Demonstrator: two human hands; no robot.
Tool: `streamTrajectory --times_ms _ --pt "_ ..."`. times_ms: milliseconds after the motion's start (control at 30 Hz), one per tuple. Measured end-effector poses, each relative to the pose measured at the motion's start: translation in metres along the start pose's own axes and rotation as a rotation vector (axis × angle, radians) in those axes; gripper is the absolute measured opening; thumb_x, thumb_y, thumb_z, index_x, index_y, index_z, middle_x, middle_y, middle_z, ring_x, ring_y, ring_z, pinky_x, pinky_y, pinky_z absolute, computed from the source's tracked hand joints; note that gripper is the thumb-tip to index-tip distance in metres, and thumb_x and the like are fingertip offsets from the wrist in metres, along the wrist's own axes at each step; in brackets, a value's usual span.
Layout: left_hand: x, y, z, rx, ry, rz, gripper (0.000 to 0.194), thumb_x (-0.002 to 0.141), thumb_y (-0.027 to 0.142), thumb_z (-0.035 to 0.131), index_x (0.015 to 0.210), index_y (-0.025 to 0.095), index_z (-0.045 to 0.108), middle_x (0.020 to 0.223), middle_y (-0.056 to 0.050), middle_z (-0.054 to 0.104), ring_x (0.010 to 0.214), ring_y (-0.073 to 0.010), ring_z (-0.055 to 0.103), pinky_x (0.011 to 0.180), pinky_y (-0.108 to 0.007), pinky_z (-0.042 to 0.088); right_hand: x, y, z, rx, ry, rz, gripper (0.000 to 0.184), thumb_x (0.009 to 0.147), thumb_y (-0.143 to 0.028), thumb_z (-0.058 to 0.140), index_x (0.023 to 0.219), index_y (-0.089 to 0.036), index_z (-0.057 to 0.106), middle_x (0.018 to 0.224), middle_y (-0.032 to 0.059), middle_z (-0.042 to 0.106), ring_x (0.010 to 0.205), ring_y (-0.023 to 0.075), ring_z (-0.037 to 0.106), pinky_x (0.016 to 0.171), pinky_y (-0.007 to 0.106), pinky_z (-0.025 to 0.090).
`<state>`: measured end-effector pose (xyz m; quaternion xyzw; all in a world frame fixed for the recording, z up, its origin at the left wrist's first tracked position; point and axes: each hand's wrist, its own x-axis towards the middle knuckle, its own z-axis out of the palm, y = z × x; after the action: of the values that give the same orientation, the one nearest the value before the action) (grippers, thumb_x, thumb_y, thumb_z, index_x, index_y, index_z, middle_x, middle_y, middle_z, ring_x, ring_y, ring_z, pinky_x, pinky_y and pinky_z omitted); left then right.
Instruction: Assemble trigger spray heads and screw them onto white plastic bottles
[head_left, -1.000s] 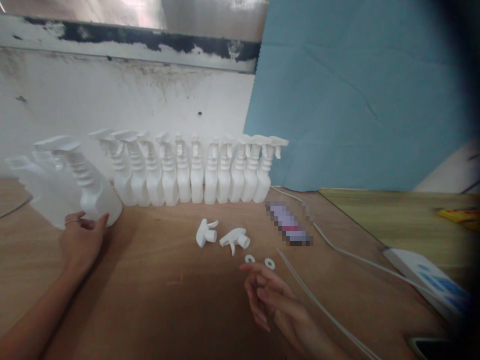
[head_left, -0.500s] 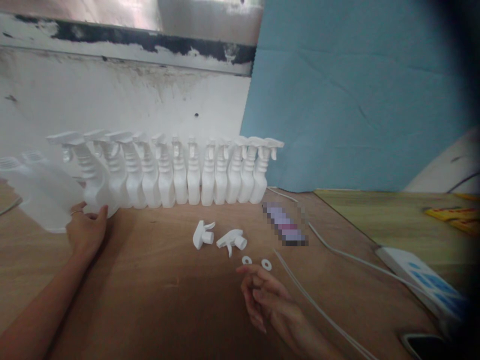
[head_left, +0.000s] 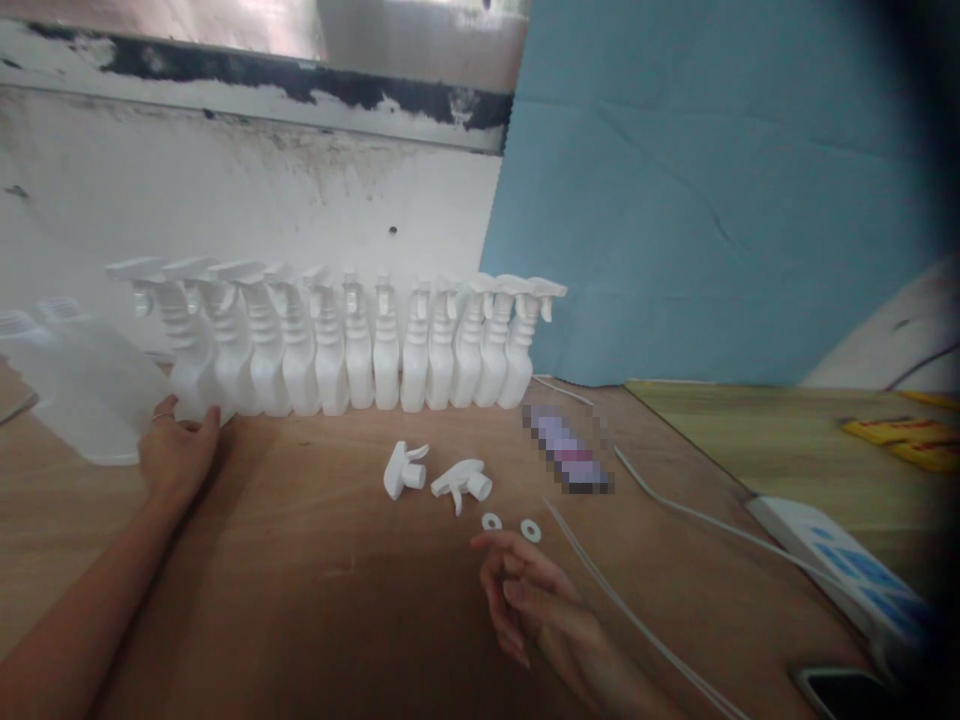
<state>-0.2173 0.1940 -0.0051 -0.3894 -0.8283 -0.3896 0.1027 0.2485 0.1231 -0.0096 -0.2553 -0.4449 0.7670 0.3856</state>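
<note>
My left hand grips the base of the leftmost white spray bottle, fingers on its left side and thumb on its right. That bottle stands upright at the end of a row of several similar spray bottles with trigger heads on. Left of the hand stand two bottles without heads. My right hand hovers at the lower middle, its fingers apart and slightly curled, with nothing in it. Just beyond its fingertips lie two white ring washers. Two loose trigger heads lie farther up the table.
Thin white tubes lie right of my right hand. Behind them are a blurred purple object and a white cable leading to a white and blue box. A dark phone-like object sits at bottom right. A blue cloth hangs behind.
My left hand has pushed the leftmost spray bottle slightly to the right, closer against the row. My right hand has barely moved.
</note>
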Motion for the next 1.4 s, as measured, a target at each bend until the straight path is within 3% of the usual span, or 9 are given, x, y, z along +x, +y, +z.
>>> streamTrajectory --times_ms 167,300,467,567,667,833,1000,1167,1400 --pt "-0.007 0.005 -0.007 0.006 0.039 -0.019 0.052 0.080 0.050 0.058 0.107 0.006 0.063 0.106 -0.011 0.068 0.086 -0.0266 0.063 0.089 -0.046 0.051 -0.002 0.004 -0.007 -0.177 0.041 -0.055 0.030 0.087 -0.037 0.062 0.114 -0.024 0.062 0.076 -0.0026 0.053 0.047 0.0054 0.041 0.040 0.018 0.029" --pt "-0.025 0.017 -0.012 -0.056 0.065 0.053 0.063 0.085 0.044 0.055 0.137 0.010 0.044 0.082 -0.002 0.065 0.075 -0.0212 0.064 0.083 -0.040 0.053 -0.005 -0.005 -0.017 -0.815 0.222 -0.263 0.017 0.094 -0.032 0.053 0.097 -0.024 0.068 0.076 0.0009 0.059 0.068 0.0144 0.056 0.059 0.026 0.043" --pt "-0.071 0.051 -0.003 -0.181 -0.116 0.333 0.045 0.090 0.042 0.050 0.126 0.016 0.054 0.082 -0.002 0.063 0.067 -0.0164 0.062 0.067 -0.028 0.053 0.000 -0.017 -0.028 -1.465 0.285 -0.539 0.028 0.093 -0.018 0.048 0.116 -0.025 0.063 0.113 0.0099 0.061 0.108 0.0264 0.055 0.094 0.046 0.044" --pt "-0.106 0.080 0.006 -0.252 -0.318 0.585 0.043 0.089 0.044 0.051 0.123 0.019 0.056 0.105 -0.007 0.067 0.093 -0.0202 0.065 0.083 -0.032 0.054 0.003 -0.013 -0.026 -1.675 0.247 -0.522 0.039 0.091 -0.020 0.053 0.130 -0.025 0.056 0.137 0.0128 0.050 0.127 0.0330 0.041 0.102 0.056 0.038" --pt "-0.138 0.106 0.005 -0.269 -0.491 0.812 0.061 0.087 0.048 0.056 0.141 0.024 0.042 0.145 -0.010 0.046 0.133 -0.0271 0.044 0.110 -0.042 0.039 0.003 -0.006 -0.019 -1.779 0.186 -0.497 0.039 0.090 -0.022 0.056 0.129 -0.023 0.058 0.146 0.0129 0.044 0.132 0.0359 0.036 0.103 0.061 0.037" --pt "-0.160 0.125 -0.004 -0.158 -0.713 1.078 0.075 0.087 0.056 0.055 0.150 0.032 0.024 0.159 -0.010 0.020 0.143 -0.0365 0.022 0.113 -0.059 0.026 0.001 -0.004 -0.014 -1.646 0.030 -0.550 0.031 0.090 -0.009 0.053 0.116 -0.022 0.064 0.128 0.0115 0.063 0.121 0.0284 0.049 0.100 0.052 0.043" --pt "-0.164 0.114 -0.012 -0.269 -0.695 0.923 0.038 0.089 0.031 0.056 0.127 0.024 0.050 0.144 -0.012 0.043 0.134 -0.0303 0.038 0.108 -0.051 0.036 0.001 -0.008 -0.017 -1.455 -0.013 -0.513 0.025 0.090 -0.008 0.054 0.104 -0.025 0.066 0.103 0.0074 0.068 0.100 0.0241 0.059 0.094 0.047 0.047" --pt "-0.186 0.099 -0.031 -0.428 -0.880 0.601 0.023 0.093 0.027 0.049 0.116 0.027 0.048 0.122 -0.005 0.061 0.105 -0.0204 0.061 0.089 -0.035 0.052 -0.002 -0.005 -0.017 -1.330 0.125 -0.442 0.012 0.089 -0.015 0.061 0.096 -0.024 0.064 0.081 0.0026 0.065 0.072 0.0182 0.063 0.067 0.029 0.053" --pt "-0.213 0.116 -0.053 -0.626 -1.101 0.547 0.039 0.089 0.024 0.058 0.125 0.034 0.045 0.123 0.000 0.060 0.111 -0.0188 0.059 0.096 -0.032 0.049 -0.003 -0.003 0.005 -1.271 0.215 -0.793 0.015 0.088 -0.018 0.066 0.098 -0.028 0.063 0.079 -0.0004 0.072 0.068 0.0164 0.067 0.064 0.026 0.053"
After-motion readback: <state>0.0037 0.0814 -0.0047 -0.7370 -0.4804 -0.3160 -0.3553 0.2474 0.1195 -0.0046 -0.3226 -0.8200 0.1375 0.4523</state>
